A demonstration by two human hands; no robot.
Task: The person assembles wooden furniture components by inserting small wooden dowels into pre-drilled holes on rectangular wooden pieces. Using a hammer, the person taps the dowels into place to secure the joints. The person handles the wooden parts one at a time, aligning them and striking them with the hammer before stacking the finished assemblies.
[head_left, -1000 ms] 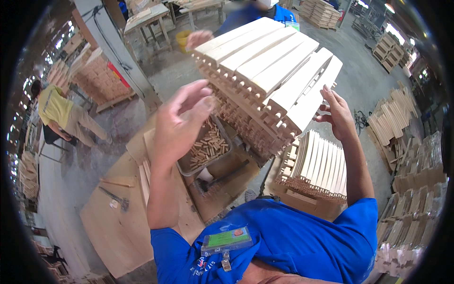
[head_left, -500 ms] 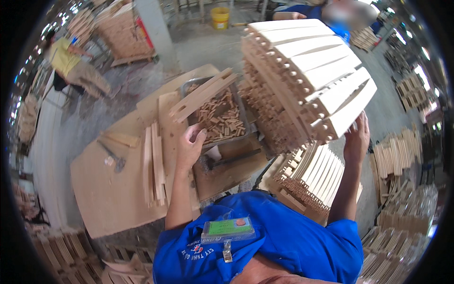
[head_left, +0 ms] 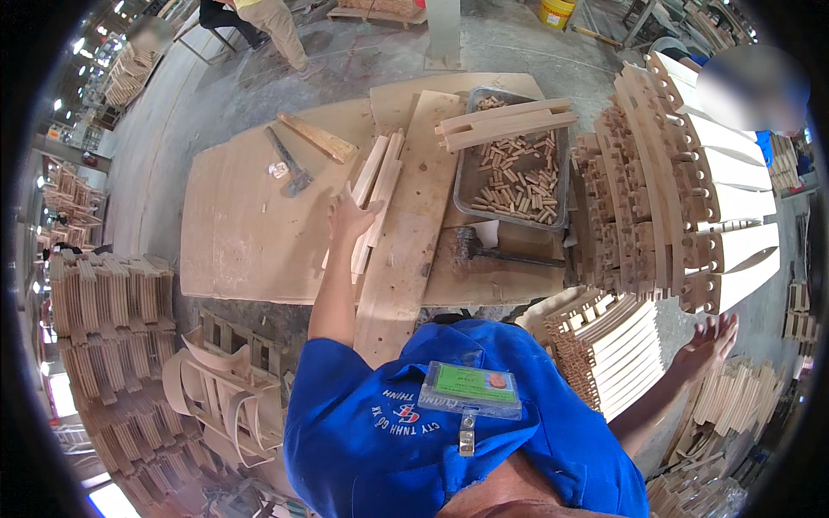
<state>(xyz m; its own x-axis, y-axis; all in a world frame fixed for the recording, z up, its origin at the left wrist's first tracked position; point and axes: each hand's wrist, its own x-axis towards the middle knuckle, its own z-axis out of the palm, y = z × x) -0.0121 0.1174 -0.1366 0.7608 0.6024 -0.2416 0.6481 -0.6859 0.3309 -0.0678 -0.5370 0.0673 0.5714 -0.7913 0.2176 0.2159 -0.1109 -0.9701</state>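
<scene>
My left hand [head_left: 348, 217] is at a few narrow wooden strips [head_left: 386, 186] on the cardboard-covered work surface [head_left: 233, 224], fingers and thumb apart. My right hand [head_left: 710, 343] is in the air just below a tall stack of slotted wooden pieces [head_left: 730, 186], its fingers spread and nothing in it. Between the hands, a grey tray [head_left: 461, 177] holds many small wooden dowels [head_left: 518, 186]. Slotted wood pieces [head_left: 505, 123] lie across the tray's far part. A long plank [head_left: 413, 216] runs between the strips and the tray.
A hammer [head_left: 289, 164] and a wood piece [head_left: 317, 138] lie at the far left of the surface. A dark hammer [head_left: 509, 255] rests below the tray. Lower stacks of slats [head_left: 613, 350] stand at my right; another person [head_left: 760, 91] is behind the tall stack.
My view has turned left. My left hand has moved from beside the tray to the wooden strips. My right hand has come away from the tall stack, and its fingers have spread.
</scene>
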